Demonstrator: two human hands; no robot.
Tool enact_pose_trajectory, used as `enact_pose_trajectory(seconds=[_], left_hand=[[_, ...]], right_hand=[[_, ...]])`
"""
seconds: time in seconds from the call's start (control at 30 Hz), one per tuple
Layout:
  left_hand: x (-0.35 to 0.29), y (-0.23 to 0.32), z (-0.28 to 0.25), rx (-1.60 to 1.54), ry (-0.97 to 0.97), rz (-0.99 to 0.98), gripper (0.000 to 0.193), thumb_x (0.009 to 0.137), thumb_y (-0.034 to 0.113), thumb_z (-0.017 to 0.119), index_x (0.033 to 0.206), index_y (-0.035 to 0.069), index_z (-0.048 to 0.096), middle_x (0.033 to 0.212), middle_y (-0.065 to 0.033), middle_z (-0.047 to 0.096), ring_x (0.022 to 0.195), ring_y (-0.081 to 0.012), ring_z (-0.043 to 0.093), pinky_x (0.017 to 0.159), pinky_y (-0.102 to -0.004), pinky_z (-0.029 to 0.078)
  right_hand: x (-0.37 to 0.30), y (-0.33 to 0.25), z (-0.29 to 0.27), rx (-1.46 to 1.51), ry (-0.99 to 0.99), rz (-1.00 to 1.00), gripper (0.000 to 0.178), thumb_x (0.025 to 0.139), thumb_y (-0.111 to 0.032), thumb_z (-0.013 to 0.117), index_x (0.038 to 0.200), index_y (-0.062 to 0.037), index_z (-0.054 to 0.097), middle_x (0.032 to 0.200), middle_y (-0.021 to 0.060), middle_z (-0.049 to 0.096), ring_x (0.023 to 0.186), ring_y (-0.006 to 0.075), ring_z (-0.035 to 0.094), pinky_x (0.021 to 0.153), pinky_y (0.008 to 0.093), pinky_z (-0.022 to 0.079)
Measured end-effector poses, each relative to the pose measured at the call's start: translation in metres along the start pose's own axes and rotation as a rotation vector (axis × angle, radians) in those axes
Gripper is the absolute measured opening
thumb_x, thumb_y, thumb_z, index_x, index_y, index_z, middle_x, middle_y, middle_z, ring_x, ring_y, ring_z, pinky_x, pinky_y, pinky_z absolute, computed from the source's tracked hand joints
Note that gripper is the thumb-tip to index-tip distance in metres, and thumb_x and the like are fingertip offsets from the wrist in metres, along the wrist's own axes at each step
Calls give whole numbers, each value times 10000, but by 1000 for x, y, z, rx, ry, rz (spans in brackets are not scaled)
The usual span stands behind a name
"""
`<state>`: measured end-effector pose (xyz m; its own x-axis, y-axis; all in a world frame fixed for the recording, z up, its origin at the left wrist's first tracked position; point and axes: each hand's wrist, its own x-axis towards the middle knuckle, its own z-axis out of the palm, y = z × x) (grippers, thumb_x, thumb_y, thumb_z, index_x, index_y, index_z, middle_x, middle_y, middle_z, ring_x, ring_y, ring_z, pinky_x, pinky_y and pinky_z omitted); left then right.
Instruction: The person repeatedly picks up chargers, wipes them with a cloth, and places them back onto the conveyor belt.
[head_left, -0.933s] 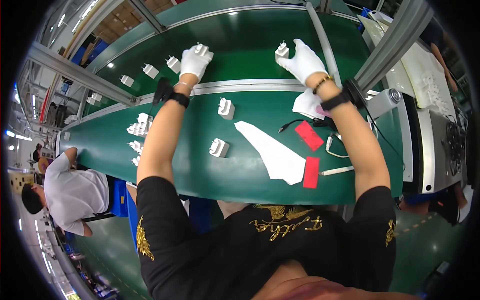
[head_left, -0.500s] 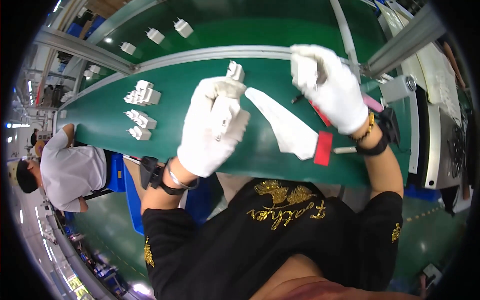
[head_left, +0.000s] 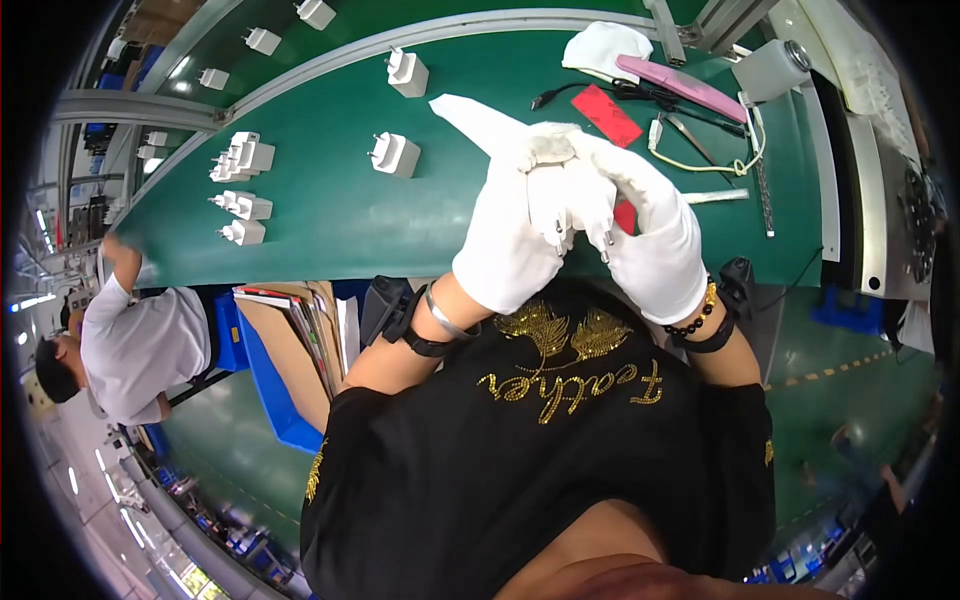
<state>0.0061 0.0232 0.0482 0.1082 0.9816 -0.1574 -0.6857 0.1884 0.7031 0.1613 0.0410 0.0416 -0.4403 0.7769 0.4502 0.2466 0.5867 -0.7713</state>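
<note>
My left hand [head_left: 510, 235] and my right hand [head_left: 655, 225], both in white gloves, are close together in front of my chest. Each has its fingers closed round a white plug charger. The left charger [head_left: 549, 205] and the right charger [head_left: 594, 205] sit side by side, metal pins pointing toward me; gloved fingers cover much of both. Beyond my left hand, two more white chargers, a nearer one [head_left: 398, 155] and a farther one [head_left: 408, 74], rest on the green table. A white cloth-like piece [head_left: 475, 122] reaches out from behind my hands.
Several white chargers stand grouped on the table [head_left: 320, 230] at the left. At the right lie a red card [head_left: 606, 115], a pink strip-like tool [head_left: 685, 88], a pale cable [head_left: 700, 170] and a white bottle [head_left: 772, 70]. Another person [head_left: 150, 345] sits at the far left.
My hands have come together from apart, bringing the two chargers side by side with pins toward me. My view has shifted, showing more of the table's right side.
</note>
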Motion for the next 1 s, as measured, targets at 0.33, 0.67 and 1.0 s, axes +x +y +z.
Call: enact_pose_trajectory(seconds=[0.33,0.67,1.0], left_hand=[[-5,-2,-14,218,-30,21,349,906,220,529,1192,30,463,951,-102,607,825,-223,606,746,-331,489],[-3,21,-18,912,-310,-26,298,807,272,669,961,32,582,880,-70,612,789,-207,603,703,-298,488],[-10,15,-7,803,-107,-21,705,760,345,721,1265,-32,406,779,-79,569,670,-167,577,644,-287,500]], right_hand=[[-5,-10,5,110,-55,112,571,786,68,589,1311,38,365,1251,182,537,1157,241,542,979,322,417],[41,-20,-10,-67,-251,37,836,656,-189,803,1356,-15,380,1103,134,581,911,224,595,828,314,478],[29,14,4,426,-64,271,357,815,-137,653,1126,-19,523,1044,62,583,936,116,564,828,253,458]])
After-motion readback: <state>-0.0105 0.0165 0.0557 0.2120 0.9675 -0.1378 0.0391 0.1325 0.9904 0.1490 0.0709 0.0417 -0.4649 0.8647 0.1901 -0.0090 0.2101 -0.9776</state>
